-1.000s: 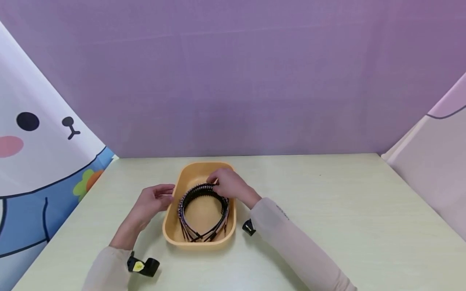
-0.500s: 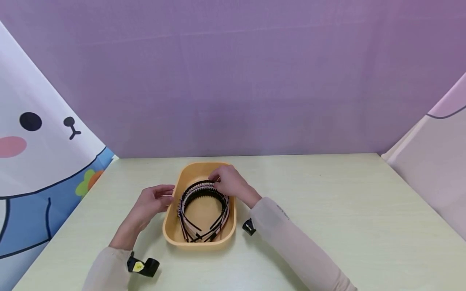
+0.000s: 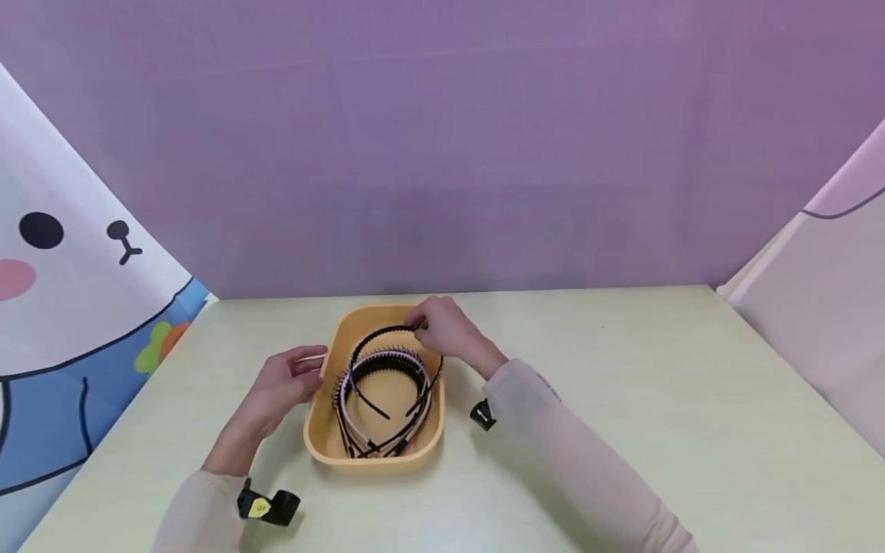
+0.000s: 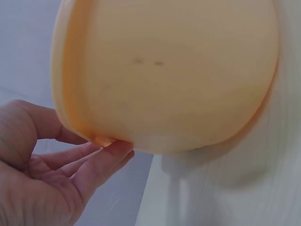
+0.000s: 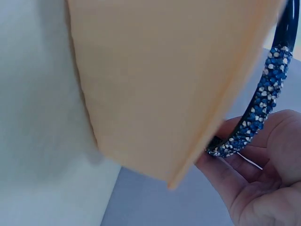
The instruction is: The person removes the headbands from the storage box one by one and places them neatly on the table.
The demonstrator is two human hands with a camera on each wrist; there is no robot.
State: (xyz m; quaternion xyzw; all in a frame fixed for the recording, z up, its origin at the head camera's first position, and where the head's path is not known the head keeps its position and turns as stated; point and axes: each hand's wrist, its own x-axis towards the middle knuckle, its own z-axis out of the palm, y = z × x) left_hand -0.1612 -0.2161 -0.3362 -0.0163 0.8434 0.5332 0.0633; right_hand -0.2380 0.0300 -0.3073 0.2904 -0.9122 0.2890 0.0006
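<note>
My right hand (image 3: 445,326) pinches a thin black headband (image 3: 361,347) at its top, lifted above the others at the far right part of a yellow-orange plastic basket (image 3: 319,453). In the right wrist view, the headband (image 5: 263,99) shows blue and clear rhinestones along its band. Below it, several more headbands lie nested in the basket, among them a pale lilac one (image 3: 347,411) and dark toothed ones (image 3: 383,364). My left hand (image 3: 283,380) holds the basket's left rim, its thumb against the outer wall and a finger at the edge in the left wrist view.
The basket stands on a pale wooden table (image 3: 588,399). A purple cloth backdrop (image 3: 477,153) rises behind the table's far edge. Printed cartoon cloth (image 3: 76,307) hangs at the left, and a pale cloth (image 3: 823,307) at the right.
My right hand has moved up and slightly right, pulling the black headband up away from the nested ones and exposing the lilac one. The left hand keeps its place at the basket.
</note>
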